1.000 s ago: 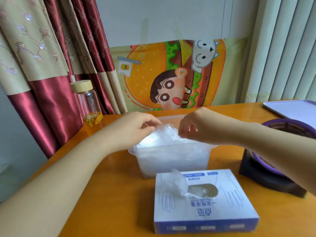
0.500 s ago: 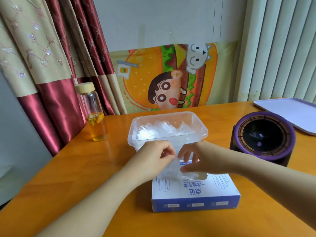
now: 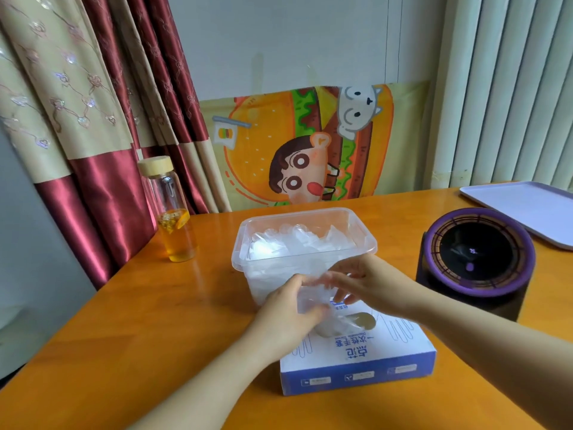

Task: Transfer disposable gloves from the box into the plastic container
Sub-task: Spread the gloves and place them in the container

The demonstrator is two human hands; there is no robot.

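The left hand (image 3: 286,315) and the right hand (image 3: 372,283) meet just above the far end of the box (image 3: 356,361). Both have their fingers curled, pinching a clear glove (image 3: 321,301) stretched between them; the film is blurred, so the exact fingertip contact on the right cannot be told. The glove's lower end trails down to the oval opening (image 3: 364,321) in the box top. The blue-and-white box lies flat on the table (image 3: 124,336), and its far end is touching or just beside the near wall of the plastic container (image 3: 240,262); the hands hide which. The container stands open and holds a loose heap of gloves (image 3: 297,240) that reaches nearly to its rim. Bare tabletop spreads to the left of box and container, out to the table's left edge. Room is tighter on the right, where a purple-rimmed round device (image 3: 474,262) stands near the box. Beyond it a pale tray (image 3: 527,209) lies at the far right edge. At the far left a glass bottle (image 3: 173,218) with a wooden cap, amber liquid in its lower part, stands close to the table's edge beside the curtain (image 3: 77,119).
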